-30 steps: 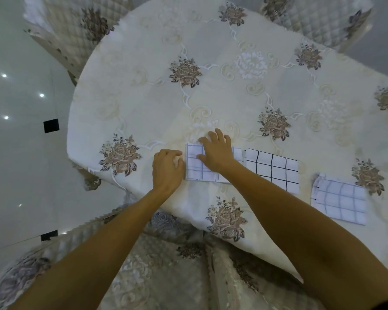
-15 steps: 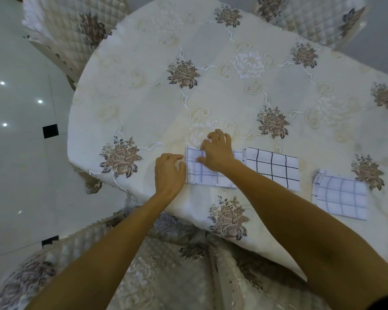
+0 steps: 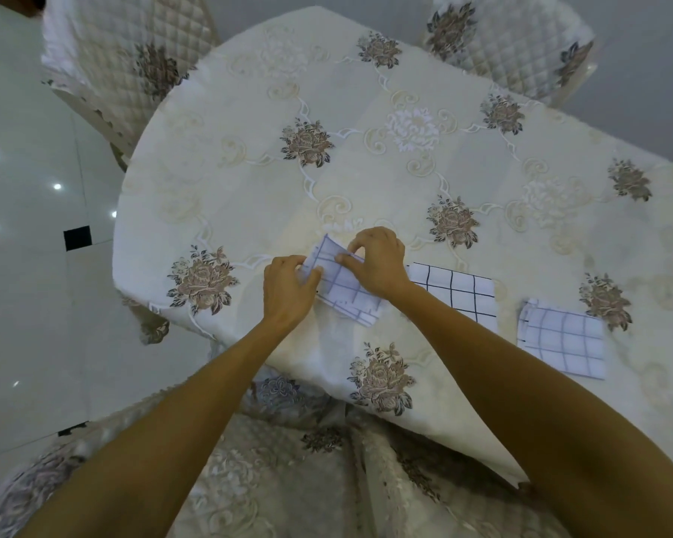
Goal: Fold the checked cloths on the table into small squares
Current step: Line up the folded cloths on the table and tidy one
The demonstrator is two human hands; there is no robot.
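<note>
Now: the white cloth with thin violet-blue checks [image 3: 346, 295] sits near the table's front edge, between the two hands and gripped by both.

Left hand [image 3: 288, 291]: fingers curled, thumb and forefinger pinching the cloth's left edge.
Right hand [image 3: 377, 262]: fingers curled, pinching the upper layer from the far side, close beside the left hand's hold. Neither hand is spread flat.

Cloth state: a part-folded strip, skewed. The long axis runs diagonally, from a raised corner at far left to a loose end at near right. That end lies flat on the cream tablecloth with brown embroidered roses [image 3: 249, 168].

Key relation: the free end lies toward the person, just beside the right wrist and on the near side of both grips.

Judgement: the next fold probably brings one end over the other along that diagonal, so the strip wants squaring to the table edge first. The left hand holds the natural anchor end; the right hand is nearer the free end.

Reference: a white folded cloth with bold black checks [image 3: 455, 291] lies just right of the right wrist, partly hidden by the forearm. A white folded cloth with faint grey checks [image 3: 564, 337] lies farther right, apart from it. Both look finished, which would leave this one as the last.
</note>
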